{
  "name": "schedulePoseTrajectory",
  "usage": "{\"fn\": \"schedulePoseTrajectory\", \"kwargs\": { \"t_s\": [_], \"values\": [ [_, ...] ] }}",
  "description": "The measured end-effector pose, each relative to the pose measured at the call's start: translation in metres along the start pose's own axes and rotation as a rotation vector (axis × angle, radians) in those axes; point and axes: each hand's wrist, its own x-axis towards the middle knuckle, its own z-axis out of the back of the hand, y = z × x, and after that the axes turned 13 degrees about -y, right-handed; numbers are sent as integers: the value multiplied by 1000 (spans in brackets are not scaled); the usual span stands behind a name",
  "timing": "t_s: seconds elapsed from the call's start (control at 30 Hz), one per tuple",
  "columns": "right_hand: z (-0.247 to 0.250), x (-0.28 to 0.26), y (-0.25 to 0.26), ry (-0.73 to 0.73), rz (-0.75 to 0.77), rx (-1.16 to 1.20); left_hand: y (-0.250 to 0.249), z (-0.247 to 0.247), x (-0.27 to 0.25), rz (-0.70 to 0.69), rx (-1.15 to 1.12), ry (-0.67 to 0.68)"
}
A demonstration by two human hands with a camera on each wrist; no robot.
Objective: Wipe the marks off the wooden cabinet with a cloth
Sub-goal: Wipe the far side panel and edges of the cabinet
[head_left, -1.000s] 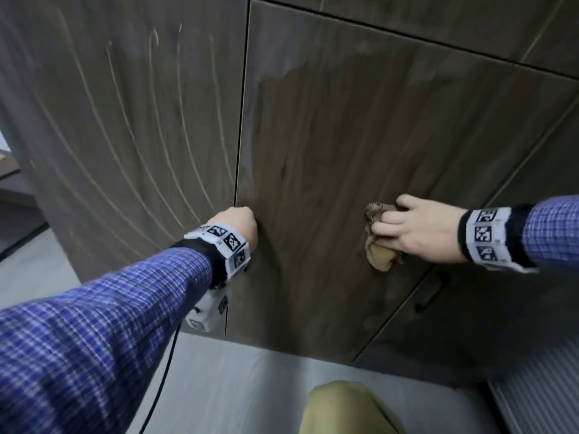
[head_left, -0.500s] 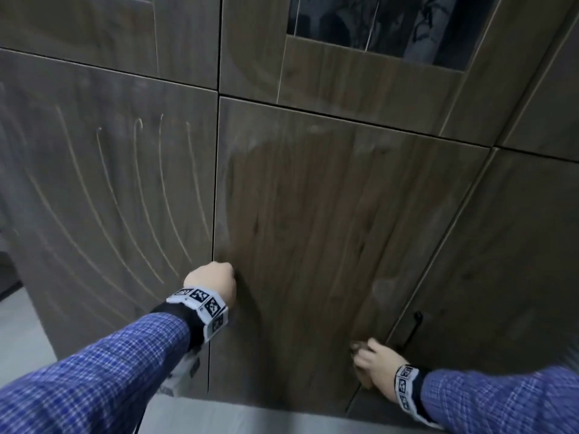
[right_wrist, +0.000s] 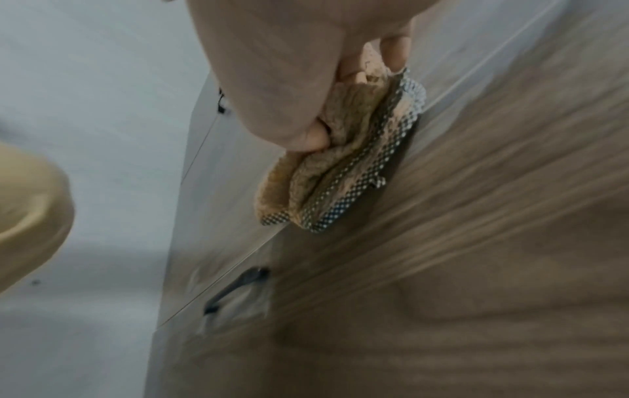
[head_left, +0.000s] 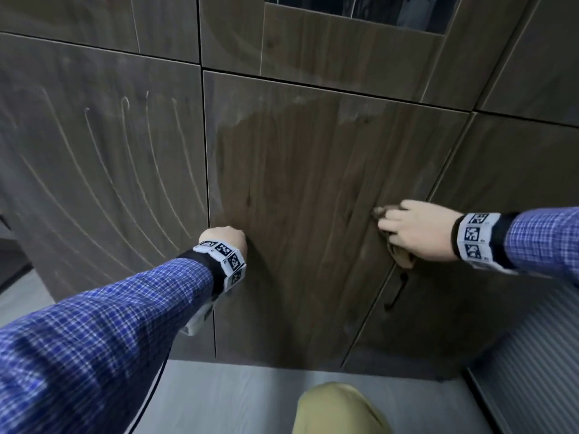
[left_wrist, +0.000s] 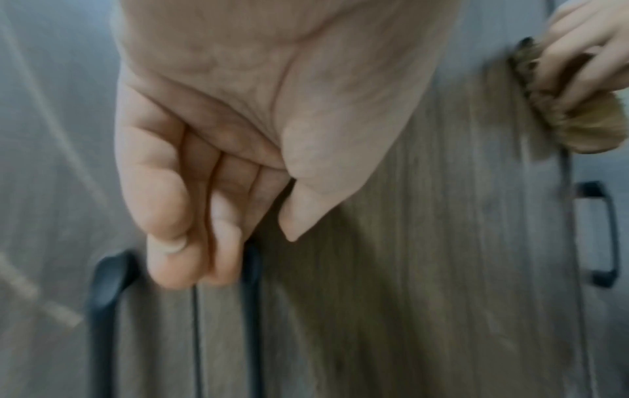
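From the head view, the right hand [head_left: 416, 228] has swung back up the middle cabinet door [head_left: 307, 214] from its lower corner, gripping the cloth [head_left: 401, 255] near the right edge, so that panel looks nearly done; pale marks [head_left: 125, 183] remain on the left door, with open room there; the left wrist view shows the left hand [left_wrist: 218, 161] curled, empty, knuckles at the seam; the right wrist view shows fingers bunching the cloth flat on wood above a handle [right_wrist: 235, 288].
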Motion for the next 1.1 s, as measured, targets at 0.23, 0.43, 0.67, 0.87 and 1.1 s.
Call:
{"fn": "schedulePoseTrajectory", "kwargs": {
  "t_s": [0.23, 0.43, 0.67, 0.87, 1.1],
  "values": [
    [-11, 32, 52, -41, -72, 73, -52, 61, 4, -299, -27, -333],
    [7, 20, 15, -220, -131, 90, -79, 90, 15, -686, 115, -972],
    [22, -6, -52, -468, -449, 94, -76, 96, 29, -604, 255, -874],
    [-31, 6, 46, -174, -135, 116, -61, 90, 27, -619, 301, -908],
    [48, 53, -51, -669, -418, 235, 11, 84, 12, -550, 238, -943]
  ]
}}
